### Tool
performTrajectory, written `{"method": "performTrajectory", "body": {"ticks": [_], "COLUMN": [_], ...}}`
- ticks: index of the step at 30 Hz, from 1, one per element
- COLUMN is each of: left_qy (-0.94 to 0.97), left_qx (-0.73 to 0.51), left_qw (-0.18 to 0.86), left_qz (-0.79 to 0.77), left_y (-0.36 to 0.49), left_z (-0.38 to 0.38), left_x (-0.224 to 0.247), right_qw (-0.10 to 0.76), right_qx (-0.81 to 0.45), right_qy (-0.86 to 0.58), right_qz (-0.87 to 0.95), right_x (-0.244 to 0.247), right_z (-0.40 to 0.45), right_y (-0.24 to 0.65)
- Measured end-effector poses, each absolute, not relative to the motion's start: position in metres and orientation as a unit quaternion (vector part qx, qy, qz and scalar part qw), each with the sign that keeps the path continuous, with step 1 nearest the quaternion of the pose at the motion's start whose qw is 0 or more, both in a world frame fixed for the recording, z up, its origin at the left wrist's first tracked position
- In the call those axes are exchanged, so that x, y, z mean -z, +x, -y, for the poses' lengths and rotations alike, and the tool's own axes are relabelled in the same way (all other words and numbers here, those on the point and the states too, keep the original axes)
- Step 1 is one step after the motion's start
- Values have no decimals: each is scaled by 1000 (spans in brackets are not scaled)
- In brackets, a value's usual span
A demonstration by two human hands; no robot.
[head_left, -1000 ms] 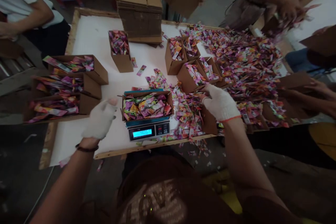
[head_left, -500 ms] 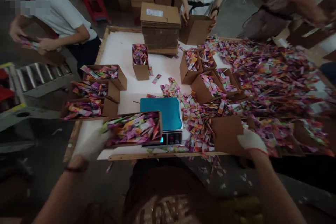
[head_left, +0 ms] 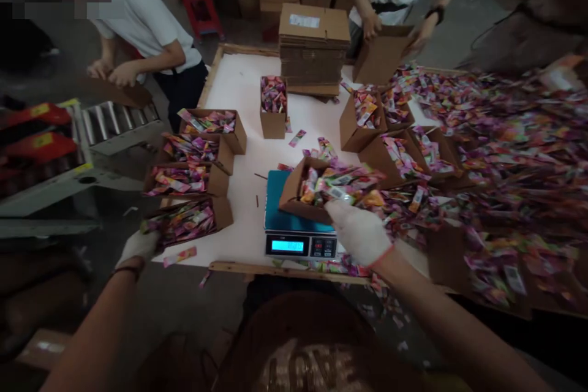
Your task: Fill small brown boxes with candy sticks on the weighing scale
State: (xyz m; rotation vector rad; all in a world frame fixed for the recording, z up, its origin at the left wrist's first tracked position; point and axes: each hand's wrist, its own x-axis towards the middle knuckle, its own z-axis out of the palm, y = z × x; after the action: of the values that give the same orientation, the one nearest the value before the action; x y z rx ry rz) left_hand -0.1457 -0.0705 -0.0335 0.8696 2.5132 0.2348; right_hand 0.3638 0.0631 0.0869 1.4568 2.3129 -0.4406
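Note:
My gloved left hand (head_left: 140, 246) grips the near left end of a cardboard box (head_left: 223, 213) filled with small colourful packets, at the left end of the row on the table's left side. My gloved right hand (head_left: 361, 231) is closed on the near side of another filled cardboard box (head_left: 290, 195). This box is tilted, its open top facing right, over the blue plate of a digital scale (head_left: 274, 220). Its display is lit, but the digits are too blurred to read. Both hands' fingertips are partly hidden.
More filled boxes (head_left: 233, 125) line the left side. A large heap of loose packets (head_left: 509, 128) covers the right. Flattened cartons (head_left: 315, 43) are stacked at the back. Co-workers handle boxes across the table and beside a roller conveyor (head_left: 110, 122).
My left hand has carried its filled box left, off the scale area to the row's end. My right hand has brought another filled box from the right onto or over the scale.

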Motion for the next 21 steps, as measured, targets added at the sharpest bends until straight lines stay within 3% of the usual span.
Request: {"method": "performTrajectory", "body": {"ticks": [5, 8, 10, 13, 15, 17, 19, 21], "left_qy": [327, 440, 472, 496, 516, 518, 497, 482], "left_qx": [-70, -2, 41, 70, 75, 83, 95, 100], "left_qw": [70, 87, 125, 127, 117, 118, 141, 172], "left_qz": [-940, -894, -872, -856, -845, -843, -851, -853], "left_y": [-122, -89, -73, -69, -72, -73, -68, -60], "left_z": [68, 39, 17, -2, -5, -4, -3, -2], "left_x": [5, -4, -4, 0, 4, 8, 12, 14], "right_qw": [251, 241, 174, -36, -175, -256, -247, -155], "right_qx": [183, 215, 259, 322, 347, 359, 336, 268], "right_qy": [450, 447, 434, 427, 473, 573, 690, 738], "right_qz": [-837, -835, -845, -844, -791, -691, -591, -600], "right_x": [-87, -90, -94, -100, -97, -84, -63, -39], "right_z": [-66, -66, -67, -72, -76, -80, -82, -79], "right_y": [294, 300, 319, 364, 400, 434, 458, 471]}}
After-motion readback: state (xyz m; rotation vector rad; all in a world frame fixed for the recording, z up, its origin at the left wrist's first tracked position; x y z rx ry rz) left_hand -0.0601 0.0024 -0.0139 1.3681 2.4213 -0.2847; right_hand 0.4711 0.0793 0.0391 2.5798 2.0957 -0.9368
